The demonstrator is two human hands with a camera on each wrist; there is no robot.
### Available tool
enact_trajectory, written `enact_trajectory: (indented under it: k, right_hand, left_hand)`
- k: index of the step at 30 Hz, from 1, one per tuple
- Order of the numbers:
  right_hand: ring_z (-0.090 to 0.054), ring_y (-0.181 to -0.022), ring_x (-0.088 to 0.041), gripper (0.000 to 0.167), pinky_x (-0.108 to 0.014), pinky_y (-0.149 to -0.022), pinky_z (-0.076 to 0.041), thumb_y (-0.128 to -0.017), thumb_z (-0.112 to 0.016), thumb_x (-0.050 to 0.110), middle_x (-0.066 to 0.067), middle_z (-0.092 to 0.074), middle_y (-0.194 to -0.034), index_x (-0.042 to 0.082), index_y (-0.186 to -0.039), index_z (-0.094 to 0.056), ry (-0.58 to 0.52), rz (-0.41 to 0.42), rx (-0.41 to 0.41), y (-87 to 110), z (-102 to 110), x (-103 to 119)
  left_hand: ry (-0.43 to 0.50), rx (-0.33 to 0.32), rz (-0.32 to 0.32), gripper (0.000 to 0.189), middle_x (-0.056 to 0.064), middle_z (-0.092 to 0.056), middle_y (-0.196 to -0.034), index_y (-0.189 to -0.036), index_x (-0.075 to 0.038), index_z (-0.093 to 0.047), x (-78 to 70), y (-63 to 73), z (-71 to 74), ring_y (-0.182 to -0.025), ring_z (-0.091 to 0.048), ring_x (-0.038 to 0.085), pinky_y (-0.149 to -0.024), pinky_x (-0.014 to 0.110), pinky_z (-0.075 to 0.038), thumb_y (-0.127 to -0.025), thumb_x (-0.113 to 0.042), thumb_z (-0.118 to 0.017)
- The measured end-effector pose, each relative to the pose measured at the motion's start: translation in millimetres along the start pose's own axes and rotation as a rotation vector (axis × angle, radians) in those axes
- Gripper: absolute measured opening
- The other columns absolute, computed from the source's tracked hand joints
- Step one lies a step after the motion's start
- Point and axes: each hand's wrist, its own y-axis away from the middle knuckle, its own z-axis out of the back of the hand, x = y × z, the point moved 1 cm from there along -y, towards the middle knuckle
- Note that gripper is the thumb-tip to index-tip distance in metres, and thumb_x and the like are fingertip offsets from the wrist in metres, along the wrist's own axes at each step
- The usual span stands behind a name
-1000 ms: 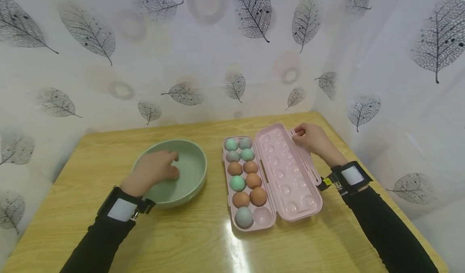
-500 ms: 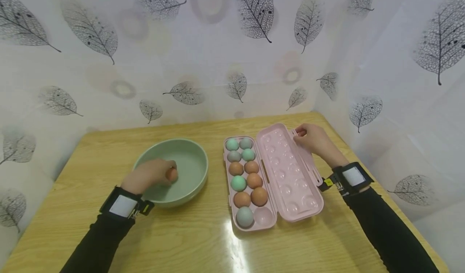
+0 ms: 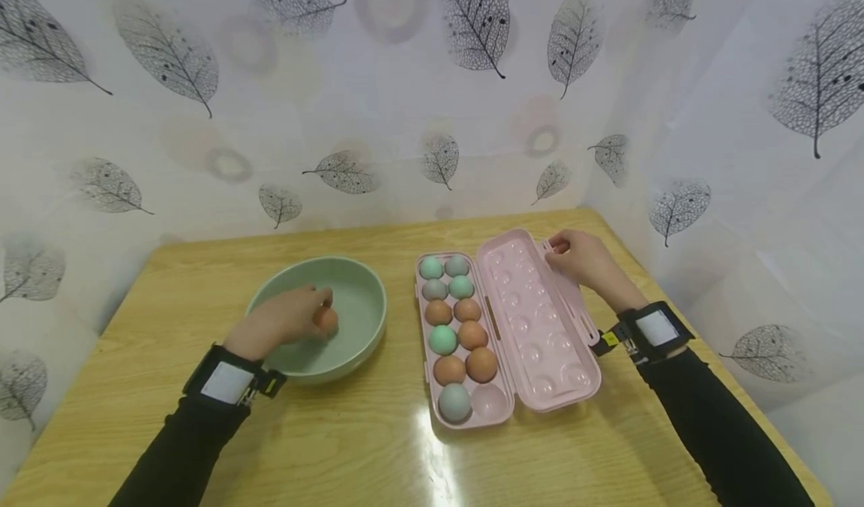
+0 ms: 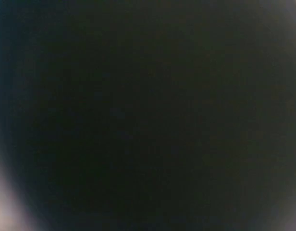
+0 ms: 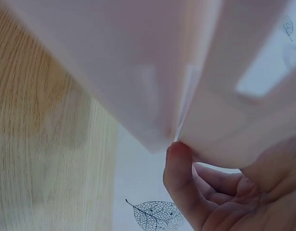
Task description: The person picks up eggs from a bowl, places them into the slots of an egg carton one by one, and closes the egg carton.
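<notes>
Inside a green bowl (image 3: 358, 297), my left hand (image 3: 285, 318) pinches a brown egg (image 3: 328, 321) from above. To the right lies a pink egg carton (image 3: 488, 404) with its lid (image 3: 523, 323) folded back. Green, grey and brown eggs fill its cups except one at the near right corner. My right hand (image 3: 584, 259) grips the far end of the lid's outer flap (image 3: 565, 291). In the right wrist view the thumb and fingers of the right hand (image 5: 210, 197) hold the pink plastic edge. The left wrist view is almost wholly dark.
Everything rests on a wooden table (image 3: 351, 439). A white cloth (image 3: 398, 117) printed with leaves hangs behind it and along both sides. Bare wood lies between the bowl and the carton.
In the bowl, my left hand has closed on the brown egg, and the egg now shows more at its fingertips. The right hand keeps its hold on the flap.
</notes>
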Motion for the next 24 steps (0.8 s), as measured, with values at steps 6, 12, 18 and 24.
enact_trajectory:
  k: [6,12,18,24]
  right_hand:
    - [-0.062,-0.109,-0.04,0.046,-0.048,-0.093,-0.055,-0.098,-0.056,0.02,-0.029,-0.063,-0.123,-0.01,-0.133,-0.056,0.001,-0.008,-0.001,-0.2,-1,1]
    - [-0.063,-0.108,-0.039,0.045,-0.047,-0.091,-0.055,-0.098,-0.056,0.019,-0.029,-0.063,-0.123,-0.01,-0.132,-0.056,-0.001,-0.005,0.0,-0.3,1,4]
    - [-0.062,-0.108,-0.039,0.045,-0.046,-0.09,-0.056,-0.098,-0.056,0.019,-0.029,-0.063,-0.122,-0.011,-0.132,-0.056,0.003,-0.003,0.001,0.1,1,5]
    - [-0.062,-0.106,-0.038,0.045,-0.044,-0.088,-0.056,-0.098,-0.057,0.02,-0.028,-0.063,-0.122,-0.01,-0.132,-0.056,-0.003,-0.018,0.005,-0.2,1,4]
  left_hand:
    - [-0.009,-0.054,-0.046,0.041,0.014,-0.065,-0.113,-0.122,-0.003,-0.066,-7.0,1.3,7.8,-0.095,-0.063,0.025,-0.088,0.046,-0.055,-0.087,-0.023,-0.075]
    - [-0.008,-0.089,-0.083,0.042,0.011,-0.064,-0.108,-0.122,-0.005,-0.065,-13.7,-1.3,14.9,-0.092,-0.061,0.022,-0.082,0.041,-0.054,-0.084,-0.019,-0.075]
    - [-0.012,-0.076,-0.069,0.049,0.017,-0.062,-0.109,-0.132,-0.009,-0.061,-19.8,-0.5,20.7,-0.083,-0.058,0.02,-0.07,0.032,-0.051,-0.085,-0.016,-0.076]
    - [-0.008,-0.099,-0.098,0.043,0.019,-0.059,-0.11,-0.124,-0.013,-0.063,-23.2,2.9,23.4,-0.08,-0.059,0.021,-0.068,0.031,-0.052,-0.084,-0.008,-0.078]
